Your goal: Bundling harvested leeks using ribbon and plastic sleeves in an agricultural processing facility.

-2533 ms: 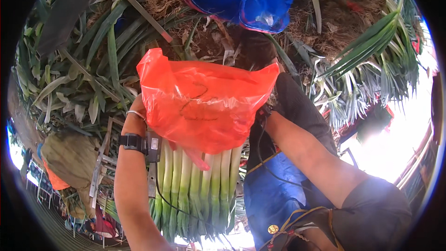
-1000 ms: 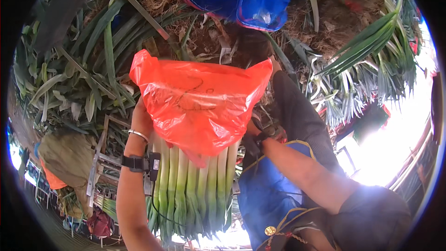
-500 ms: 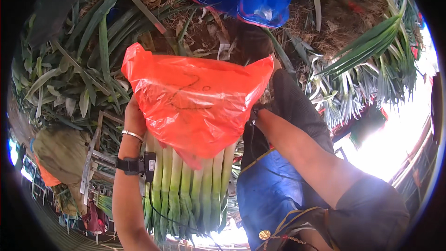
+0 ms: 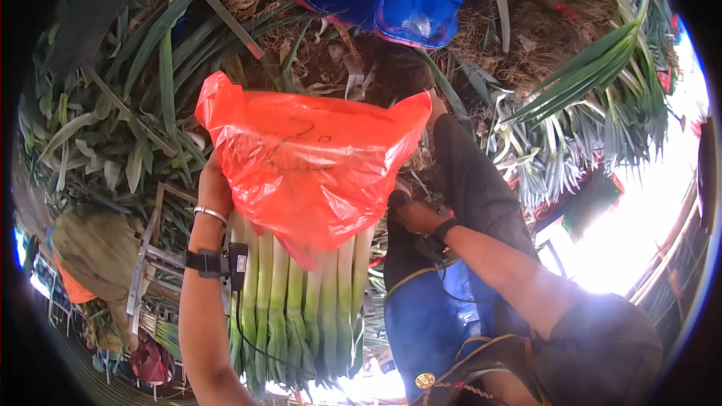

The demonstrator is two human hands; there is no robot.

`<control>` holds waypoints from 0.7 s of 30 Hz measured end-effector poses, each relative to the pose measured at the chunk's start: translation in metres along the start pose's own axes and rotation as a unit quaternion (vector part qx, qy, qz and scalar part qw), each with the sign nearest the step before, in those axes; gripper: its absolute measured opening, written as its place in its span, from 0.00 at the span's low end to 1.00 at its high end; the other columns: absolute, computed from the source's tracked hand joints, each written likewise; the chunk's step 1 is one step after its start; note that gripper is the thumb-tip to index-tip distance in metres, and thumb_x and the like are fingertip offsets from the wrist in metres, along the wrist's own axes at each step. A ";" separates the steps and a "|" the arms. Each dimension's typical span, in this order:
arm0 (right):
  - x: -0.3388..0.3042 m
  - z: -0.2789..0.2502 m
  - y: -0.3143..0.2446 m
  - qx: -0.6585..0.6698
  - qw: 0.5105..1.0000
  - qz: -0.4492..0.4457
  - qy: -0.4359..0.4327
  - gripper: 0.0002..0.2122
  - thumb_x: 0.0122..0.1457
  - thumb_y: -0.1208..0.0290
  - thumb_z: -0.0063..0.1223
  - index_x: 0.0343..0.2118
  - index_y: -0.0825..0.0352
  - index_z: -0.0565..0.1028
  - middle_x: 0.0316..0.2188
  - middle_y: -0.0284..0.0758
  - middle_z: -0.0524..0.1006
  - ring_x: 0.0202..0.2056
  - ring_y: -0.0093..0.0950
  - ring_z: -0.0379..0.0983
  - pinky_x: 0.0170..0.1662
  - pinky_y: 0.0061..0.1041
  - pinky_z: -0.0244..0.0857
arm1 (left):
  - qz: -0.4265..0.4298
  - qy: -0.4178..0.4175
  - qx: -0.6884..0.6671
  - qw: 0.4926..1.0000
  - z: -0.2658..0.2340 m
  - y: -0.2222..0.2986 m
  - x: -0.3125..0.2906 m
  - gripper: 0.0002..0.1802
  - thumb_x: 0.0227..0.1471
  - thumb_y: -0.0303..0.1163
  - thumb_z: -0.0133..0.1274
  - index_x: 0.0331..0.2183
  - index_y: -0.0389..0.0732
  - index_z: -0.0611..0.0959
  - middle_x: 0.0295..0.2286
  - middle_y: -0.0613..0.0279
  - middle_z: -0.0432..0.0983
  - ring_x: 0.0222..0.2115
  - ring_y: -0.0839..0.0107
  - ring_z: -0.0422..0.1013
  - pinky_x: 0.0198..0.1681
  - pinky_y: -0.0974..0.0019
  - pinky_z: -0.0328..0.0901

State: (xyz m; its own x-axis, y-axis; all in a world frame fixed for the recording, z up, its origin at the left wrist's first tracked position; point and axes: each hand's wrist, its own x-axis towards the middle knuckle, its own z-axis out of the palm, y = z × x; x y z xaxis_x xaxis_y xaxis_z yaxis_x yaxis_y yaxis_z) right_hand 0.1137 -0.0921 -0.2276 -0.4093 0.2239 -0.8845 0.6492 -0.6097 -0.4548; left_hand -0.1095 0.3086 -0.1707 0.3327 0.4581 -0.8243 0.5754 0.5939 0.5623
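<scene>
A red plastic bag with dark markings is draped over the upper part of a bundle of leeks. The pale stalks lie side by side below it, green ends toward me. At the bag's left edge is my left hand, its fingers hidden behind the plastic. My right hand is just off the bag's lower right edge, its fingers curled near a dark patch; what they hold, if anything, I cannot make out. A black strap with a small device is on my left wrist.
Heaped leek leaves fill the left side. Blue mesh fabric lies at the far middle, with roots and soil beside it. More leeks are piled at the right. A metal frame stands left of my left forearm.
My right hand has drawn back from the bag's right edge, and more of it shows. The bag's right corner has shifted slightly left. My left hand has stayed almost in place.
</scene>
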 end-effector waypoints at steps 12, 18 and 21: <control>-0.067 -0.108 -0.077 -0.014 0.938 0.036 0.344 0.08 0.49 0.68 0.51 0.32 0.62 0.73 0.23 0.41 0.76 0.26 0.40 0.75 0.28 0.39 0.68 | 0.040 0.075 0.247 0.965 0.001 0.025 -0.048 0.21 0.50 0.28 0.50 0.49 0.43 0.73 0.30 0.51 0.77 0.30 0.60 0.75 0.36 0.66 0.66; -0.124 -0.133 -0.146 -0.008 0.934 -0.119 0.337 0.06 0.51 0.68 0.50 0.28 0.64 0.73 0.22 0.40 0.75 0.26 0.41 0.73 0.28 0.38 0.67 | 0.084 0.195 0.307 0.928 0.036 0.085 -0.138 0.09 0.53 0.28 0.49 0.36 0.35 0.77 0.22 0.61 0.73 0.22 0.74 0.67 0.27 0.72 0.63; -0.148 -0.146 -0.180 0.001 0.924 -0.204 0.325 0.06 0.53 0.69 0.51 0.26 0.66 0.73 0.21 0.40 0.73 0.25 0.41 0.71 0.29 0.37 0.66 | -0.029 0.181 0.152 0.971 0.072 0.095 -0.171 0.15 0.43 0.33 0.62 0.34 0.38 0.77 0.20 0.64 0.72 0.18 0.76 0.66 0.22 0.72 0.62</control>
State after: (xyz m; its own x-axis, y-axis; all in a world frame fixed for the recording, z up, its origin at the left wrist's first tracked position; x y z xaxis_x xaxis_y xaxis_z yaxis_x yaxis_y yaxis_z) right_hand 0.1511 0.0955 -0.0305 -0.1481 0.8435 -0.5163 0.5244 -0.3757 -0.7641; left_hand -0.0581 0.2390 0.0188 0.0406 0.6657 -0.7451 0.7975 0.4277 0.4255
